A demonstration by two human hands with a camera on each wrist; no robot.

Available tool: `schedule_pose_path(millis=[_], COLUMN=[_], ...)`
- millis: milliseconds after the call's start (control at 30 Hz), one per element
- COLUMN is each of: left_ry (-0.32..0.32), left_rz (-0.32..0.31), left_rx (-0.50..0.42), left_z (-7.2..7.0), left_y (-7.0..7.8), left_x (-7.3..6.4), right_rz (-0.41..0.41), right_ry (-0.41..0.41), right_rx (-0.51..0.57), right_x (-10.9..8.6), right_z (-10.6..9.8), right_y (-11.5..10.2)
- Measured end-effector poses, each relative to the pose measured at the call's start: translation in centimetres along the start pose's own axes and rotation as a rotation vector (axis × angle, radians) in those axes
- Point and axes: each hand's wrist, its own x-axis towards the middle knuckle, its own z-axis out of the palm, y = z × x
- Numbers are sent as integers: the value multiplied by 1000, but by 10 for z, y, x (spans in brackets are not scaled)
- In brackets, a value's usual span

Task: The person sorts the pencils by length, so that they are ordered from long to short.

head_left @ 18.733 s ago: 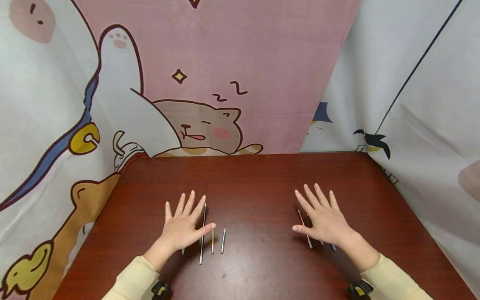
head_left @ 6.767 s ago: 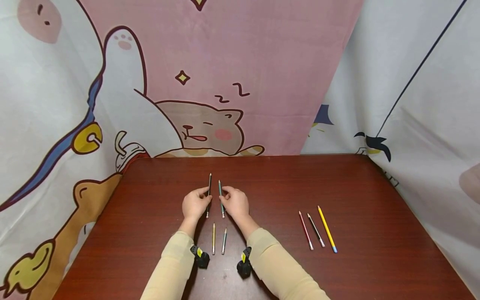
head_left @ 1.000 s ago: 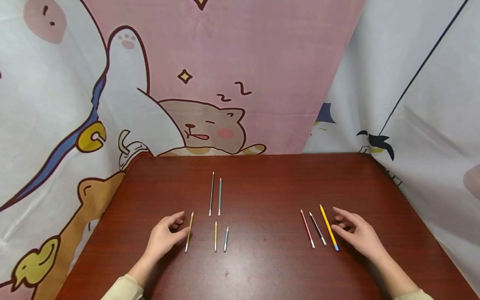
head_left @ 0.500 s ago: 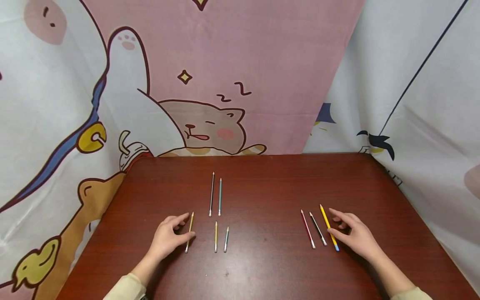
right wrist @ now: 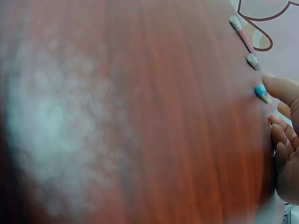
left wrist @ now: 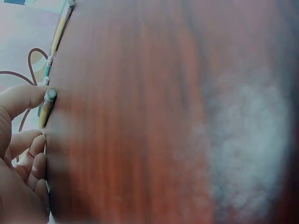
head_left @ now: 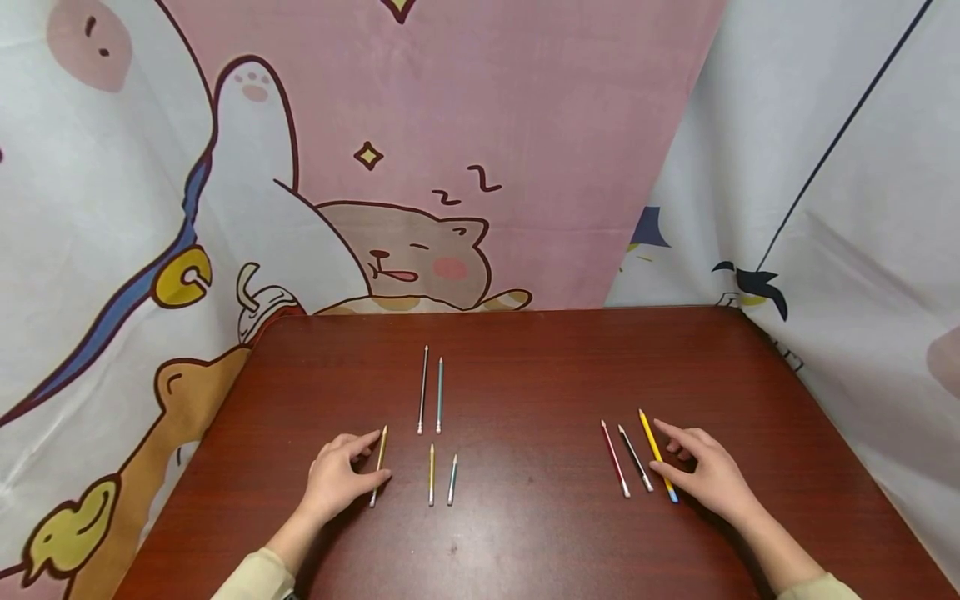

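In the head view, my left hand (head_left: 337,479) reaches around an olive-yellow pencil (head_left: 382,451) on the table. Its thumb crosses over the pencil and the index fingertip is near the pointed end; a gap shows between thumb and fingers. The left wrist view has the thumb right beside the eraser end. My right hand (head_left: 712,473) is at a bright yellow pencil (head_left: 652,441) with a blue end, thumb over its lower part and index finger just right of it. Left of that pencil lie a black pencil (head_left: 635,457) and a red pencil (head_left: 615,458).
Toward the back left of the brown table (head_left: 525,400), a long black pencil (head_left: 423,389) lies beside a teal pencil (head_left: 440,395). Nearer are a short yellow pencil (head_left: 431,475) and a short green pencil (head_left: 452,480). A printed curtain (head_left: 555,167) rises behind the table.
Earlier the hands placed the black and teal pencils at the back left. Over the last second both hands have edged inward, each thumb coming across a yellow pencil; the pencils stay put.
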Motion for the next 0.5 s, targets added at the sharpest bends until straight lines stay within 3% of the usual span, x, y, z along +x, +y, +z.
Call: schedule_pose_path(millis=[133, 500], left_ry=[-6, 2], left_rz=[3, 26], left_rx=[18, 3], left_z=[2, 1], left_y=[-1, -2], left_x=[0, 1], right_rz=[-32, -9], right_ry=[5, 6], right_rx=[-1, 23], right_x=[1, 1], right_z=[1, -1], right_y=[0, -1])
